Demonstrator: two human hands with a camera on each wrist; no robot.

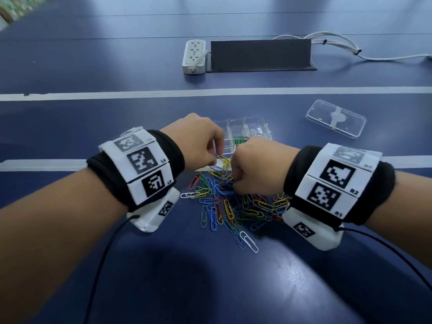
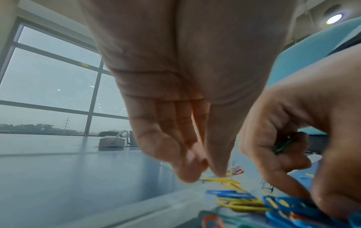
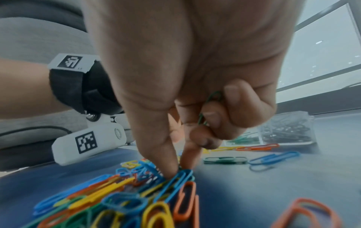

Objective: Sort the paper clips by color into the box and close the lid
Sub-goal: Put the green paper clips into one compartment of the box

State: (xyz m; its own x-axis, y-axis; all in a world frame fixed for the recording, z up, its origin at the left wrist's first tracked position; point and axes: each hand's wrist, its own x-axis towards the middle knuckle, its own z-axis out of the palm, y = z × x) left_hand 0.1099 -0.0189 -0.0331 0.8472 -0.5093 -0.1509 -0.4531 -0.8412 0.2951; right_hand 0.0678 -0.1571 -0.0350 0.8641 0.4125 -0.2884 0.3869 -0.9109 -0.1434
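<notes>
Mixed-color paper clips (image 1: 224, 206) piled w/ clear box (image 1: 243, 133) behind; left hand (image 1: 198, 141) pinches yellow clip (image 2: 218, 179), right hand (image 1: 254, 167) curled round green clips (image 3: 210, 106).

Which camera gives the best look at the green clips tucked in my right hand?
The right wrist view: green clips show clearly under the curled fingers. The left wrist view catches a sliver; the head view hides them.

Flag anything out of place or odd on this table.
Nothing looks damaged. The paper clips lie in a loose mixed-colour heap on the table beside the box, and the lid lies apart to the right; both fit sorting under way.
</notes>
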